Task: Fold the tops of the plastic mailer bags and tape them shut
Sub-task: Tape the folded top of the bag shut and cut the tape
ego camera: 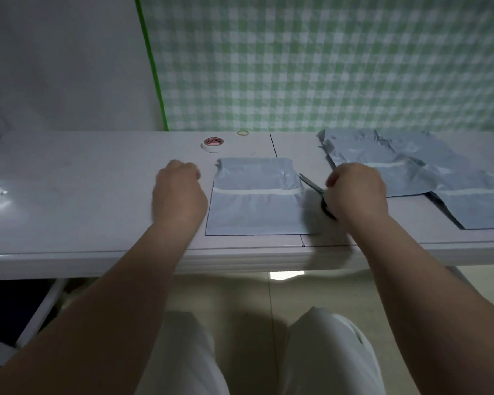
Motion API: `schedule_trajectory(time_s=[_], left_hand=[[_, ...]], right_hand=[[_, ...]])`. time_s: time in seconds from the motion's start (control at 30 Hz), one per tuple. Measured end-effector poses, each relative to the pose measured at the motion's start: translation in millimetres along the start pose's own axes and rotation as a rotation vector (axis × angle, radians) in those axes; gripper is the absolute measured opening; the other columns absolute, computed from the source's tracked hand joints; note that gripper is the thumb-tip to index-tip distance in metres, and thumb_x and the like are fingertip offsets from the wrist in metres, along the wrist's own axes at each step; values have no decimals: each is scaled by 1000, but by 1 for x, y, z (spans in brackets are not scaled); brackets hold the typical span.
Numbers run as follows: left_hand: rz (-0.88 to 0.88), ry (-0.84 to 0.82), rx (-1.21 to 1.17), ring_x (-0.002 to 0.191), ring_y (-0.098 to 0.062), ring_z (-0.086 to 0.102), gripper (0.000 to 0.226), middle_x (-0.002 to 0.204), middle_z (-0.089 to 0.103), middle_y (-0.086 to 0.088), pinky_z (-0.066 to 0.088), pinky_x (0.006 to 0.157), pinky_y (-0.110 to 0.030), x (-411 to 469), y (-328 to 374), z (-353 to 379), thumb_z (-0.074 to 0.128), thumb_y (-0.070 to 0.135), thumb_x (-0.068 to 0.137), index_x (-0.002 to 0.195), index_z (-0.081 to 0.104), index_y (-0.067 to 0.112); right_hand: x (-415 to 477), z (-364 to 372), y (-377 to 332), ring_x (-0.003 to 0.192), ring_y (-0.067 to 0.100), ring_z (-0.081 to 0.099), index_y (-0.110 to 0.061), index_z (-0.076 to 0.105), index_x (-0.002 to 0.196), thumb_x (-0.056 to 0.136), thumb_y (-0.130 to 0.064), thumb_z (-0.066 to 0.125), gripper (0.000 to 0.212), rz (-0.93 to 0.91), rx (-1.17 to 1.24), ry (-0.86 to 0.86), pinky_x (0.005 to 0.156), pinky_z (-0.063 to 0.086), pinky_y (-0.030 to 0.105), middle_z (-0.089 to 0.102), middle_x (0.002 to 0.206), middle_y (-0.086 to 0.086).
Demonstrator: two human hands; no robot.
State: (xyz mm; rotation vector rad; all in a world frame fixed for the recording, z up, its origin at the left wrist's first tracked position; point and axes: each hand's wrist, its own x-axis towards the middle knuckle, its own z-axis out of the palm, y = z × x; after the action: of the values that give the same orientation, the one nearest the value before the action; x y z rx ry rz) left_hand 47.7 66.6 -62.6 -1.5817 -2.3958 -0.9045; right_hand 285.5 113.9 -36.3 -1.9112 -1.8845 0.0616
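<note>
On table, mailer between left fingers and scissors.

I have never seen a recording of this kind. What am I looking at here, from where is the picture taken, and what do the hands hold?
There is no machine here: a person works with two bare hands. The single picture comes from a camera worn on the head, looking forward and down, so the arms enter from below. On the white table one grey mailer bag lies in the middle, with a white strip across it. At the right lie further bags, overlapping. Behind the middle bag lie a roll of tape and a small rubber band. The right hand grips a pair of scissors beside the bag's right edge. The left hand is at the bag's left side, fingers curled; nothing shows in it.
</note>
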Motion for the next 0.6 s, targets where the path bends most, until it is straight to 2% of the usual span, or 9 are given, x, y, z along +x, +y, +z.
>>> schedule_trajectory(time_s=[0.1, 0.17, 0.23, 0.3, 0.37, 0.47, 0.53, 0.57, 0.6], left_hand=[[266, -136, -31, 113, -30, 52, 26, 118, 60, -10, 35, 89, -32, -9, 26, 10, 48, 6, 89, 107, 65, 12], [319, -215, -22, 109, -31, 53, 12, 106, 57, -8, 37, 81, -33, -16, 35, 18, 48, 9, 88, 83, 57, 15], [203, -225, -33, 112, -33, 50, 9, 112, 52, -11, 38, 81, -33, -17, 33, 21, 49, 8, 85, 82, 56, 12], [17, -193, -58, 117, -34, 48, 28, 127, 48, -15, 39, 90, -33, -12, 28, 20, 52, 8, 84, 109, 63, 11], [-137, -173, -119, 114, -32, 50, 37, 127, 51, -15, 38, 83, -29, -3, 24, 16, 54, 8, 83, 120, 58, 11], [-260, -218, -181, 113, -30, 53, 35, 121, 58, -13, 33, 72, -25, 9, 22, 16, 57, 8, 82, 117, 55, 4], [-320, -243, -234, 105, -30, 57, 26, 108, 62, -17, 28, 54, -26, 13, 25, 13, 57, 6, 81, 105, 59, -2], [-365, -252, -268, 99, -27, 57, 10, 94, 61, -17, 24, 49, -27, 13, 26, 9, 57, 5, 79, 88, 58, -1], [-402, -254, -299, 106, -16, 43, 11, 80, 57, -15, 25, 48, -27, 15, 26, 8, 57, 3, 79, 71, 50, 5]], right_hand=[[-7, 9, -20, 95, 32, 59, -9, 71, 99, 84, -3, 50, 27, -114, 110, 47, 70, 40, 29, 65, 103, 14], [-9, 19, -29, 95, 30, 58, -9, 68, 103, 83, 1, 50, 28, -99, 130, 29, 70, 40, 29, 64, 106, 12], [-8, 24, -32, 95, 31, 56, -9, 63, 105, 87, -4, 50, 23, -13, 173, 18, 69, 36, 29, 61, 107, 13], [-6, 27, -30, 97, 32, 54, -9, 57, 106, 90, -17, 53, 19, 74, 232, -22, 70, 34, 29, 58, 108, 15], [-2, 27, -28, 103, 33, 53, -6, 54, 108, 90, -25, 55, 27, 138, 297, -69, 73, 35, 31, 58, 111, 15], [6, 28, -27, 107, 32, 53, -4, 55, 108, 86, -19, 55, 26, 198, 350, -100, 74, 36, 29, 58, 114, 14], [11, 28, -28, 110, 30, 52, -6, 56, 111, 85, -18, 55, 28, 231, 372, -132, 75, 37, 29, 58, 117, 12], [13, 29, -28, 111, 30, 52, -8, 56, 113, 85, -17, 55, 29, 250, 384, -145, 76, 38, 29, 58, 119, 11], [14, 29, -29, 111, 29, 52, -10, 57, 113, 85, -16, 54, 29, 265, 392, -151, 76, 38, 29, 58, 119, 10]])
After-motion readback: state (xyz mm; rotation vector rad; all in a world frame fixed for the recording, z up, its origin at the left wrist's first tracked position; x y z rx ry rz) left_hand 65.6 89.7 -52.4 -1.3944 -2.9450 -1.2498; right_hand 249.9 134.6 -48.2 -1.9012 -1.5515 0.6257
